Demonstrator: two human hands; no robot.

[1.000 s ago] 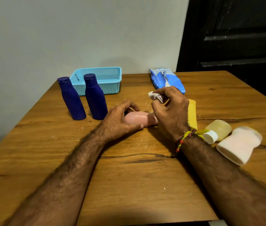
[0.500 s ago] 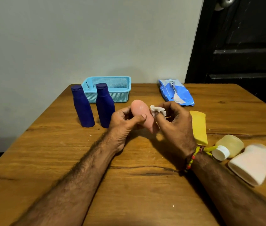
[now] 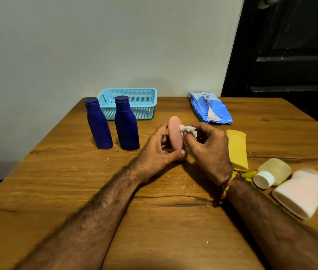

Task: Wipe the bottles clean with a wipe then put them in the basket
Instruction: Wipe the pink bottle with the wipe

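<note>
Left hand [image 3: 154,152] holds pink bottle [image 3: 175,134] up. Right hand [image 3: 210,151] pinches wipe [image 3: 188,130], rubbing bottle. Wiping step. Next likely: put it in basket [image 3: 134,102].

1. Lower end of pink bottle [image 3: 175,133] buried behind left hand [image 3: 155,155] and right hand [image 3: 209,152].
2. Most of white wipe [image 3: 188,130] tucked under right-hand fingers.
3. White bottle [image 3: 301,192] smeared by blur.
4. Print on blue wipes pack [image 3: 210,109] too small to read.
5. Door knob [image 3: 271,0] clipped by top edge.
</note>
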